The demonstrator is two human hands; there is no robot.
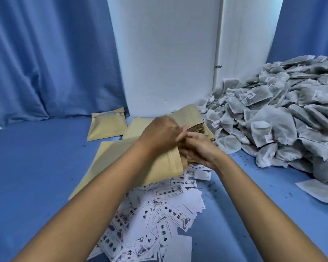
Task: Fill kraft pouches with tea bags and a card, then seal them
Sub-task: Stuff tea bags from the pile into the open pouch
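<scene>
At the bottom middle of the frame lies a messy heap of white printed cards [155, 214] on the blue table [27, 167]. Just above it, a flat kraft pouch [121, 163] lies slanted, partly on top of the cards and under the left arm.

In the middle of the frame both hands meet over a stack of kraft pouches [195, 127]. The left hand [159, 133] has its fingers curled down onto the stack, and it seems to pinch a pouch edge. The right hand [201, 148] cups the stack from the near side, with its fingers curled round it.

On the right is a big gray pile of tea bags [282, 120], touching the stack.

Farther back, in the middle left, two more pouches [108, 125] lie flat. Behind them are blue curtains [45, 63] and a white wall [169, 53].
</scene>
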